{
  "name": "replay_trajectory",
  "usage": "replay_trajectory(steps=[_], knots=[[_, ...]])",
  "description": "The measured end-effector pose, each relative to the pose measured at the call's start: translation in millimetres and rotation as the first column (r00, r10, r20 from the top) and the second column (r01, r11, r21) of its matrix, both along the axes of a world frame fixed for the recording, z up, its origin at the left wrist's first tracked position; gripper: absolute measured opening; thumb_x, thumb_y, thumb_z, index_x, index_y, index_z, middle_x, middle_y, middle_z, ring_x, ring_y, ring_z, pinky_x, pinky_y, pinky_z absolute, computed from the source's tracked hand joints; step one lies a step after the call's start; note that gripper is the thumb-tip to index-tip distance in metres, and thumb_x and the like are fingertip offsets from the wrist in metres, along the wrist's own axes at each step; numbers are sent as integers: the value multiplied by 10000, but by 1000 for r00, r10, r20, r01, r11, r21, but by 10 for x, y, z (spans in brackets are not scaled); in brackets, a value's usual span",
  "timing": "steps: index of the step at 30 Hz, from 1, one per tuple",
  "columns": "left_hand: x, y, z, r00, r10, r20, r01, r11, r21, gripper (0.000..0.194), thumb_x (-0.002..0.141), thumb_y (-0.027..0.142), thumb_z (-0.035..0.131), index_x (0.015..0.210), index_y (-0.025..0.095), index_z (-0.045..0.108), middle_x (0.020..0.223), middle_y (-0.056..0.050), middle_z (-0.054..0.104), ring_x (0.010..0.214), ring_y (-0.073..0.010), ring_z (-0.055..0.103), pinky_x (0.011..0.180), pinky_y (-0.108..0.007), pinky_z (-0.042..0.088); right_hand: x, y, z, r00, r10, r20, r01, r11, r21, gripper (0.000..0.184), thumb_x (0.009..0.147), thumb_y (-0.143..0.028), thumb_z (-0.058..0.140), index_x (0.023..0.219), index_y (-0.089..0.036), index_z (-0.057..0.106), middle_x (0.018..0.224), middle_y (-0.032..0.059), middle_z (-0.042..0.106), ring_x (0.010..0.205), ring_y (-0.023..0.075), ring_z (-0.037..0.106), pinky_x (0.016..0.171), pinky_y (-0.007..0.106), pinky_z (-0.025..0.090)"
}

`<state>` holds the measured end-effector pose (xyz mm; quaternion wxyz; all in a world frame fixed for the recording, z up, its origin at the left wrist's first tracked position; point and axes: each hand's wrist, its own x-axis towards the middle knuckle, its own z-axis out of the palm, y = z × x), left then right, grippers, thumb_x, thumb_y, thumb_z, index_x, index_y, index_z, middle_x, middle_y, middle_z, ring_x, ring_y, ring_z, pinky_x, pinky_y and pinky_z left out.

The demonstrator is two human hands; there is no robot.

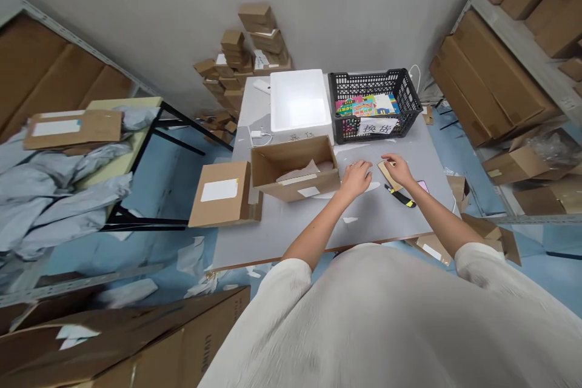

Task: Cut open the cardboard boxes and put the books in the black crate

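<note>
On the grey table, my left hand (357,178) lies with its fingers stretched out, at the right end of an open cardboard box (297,189) with crumpled paper inside. Whether it touches the box wall, I cannot tell. My right hand (396,170) has bent fingers closed at the upper end of a small flat tan piece (390,177), perhaps card. Just below that piece is a black and yellow utility knife (402,196). Partly behind my right forearm shows a phone-like pink object (423,186).
Behind the open box stand a white foam box (301,133) and a black plastic crate (339,128) of colourful books. A closed labelled carton (220,194) sits at the table's left edge. Grey parcels (68,194) cover a side table; shelves with cartons (495,79) stand right.
</note>
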<state>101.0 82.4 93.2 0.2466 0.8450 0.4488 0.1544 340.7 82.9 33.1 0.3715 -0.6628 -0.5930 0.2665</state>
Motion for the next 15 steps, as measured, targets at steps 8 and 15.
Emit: replay_trajectory(steps=[8, 15], knots=[[505, -44, -551, 995, 7, -97, -31, 968, -248, 403, 1078, 251, 559, 1459, 222, 688, 1498, -127, 696, 1393, -329, 643, 1190, -456, 485, 857, -225, -540, 994, -105, 23, 108, 957, -271, 325, 906, -227, 596, 1155, -211, 803, 1320, 124, 795, 1132, 274, 748, 1134, 486, 575], [836, -46, -1035, 992, 32, -122, -80, 906, -415, 443, 1058, 270, 565, 1485, 219, 674, 1547, -132, 675, 1423, -311, 638, 1213, -433, 484, 1199, -248, -899, 987, -19, 160, 95, 868, -487, 443, 918, -226, 620, 1330, -190, 780, 1466, 145, 743, 1304, 306, 723, 1191, 466, 551]])
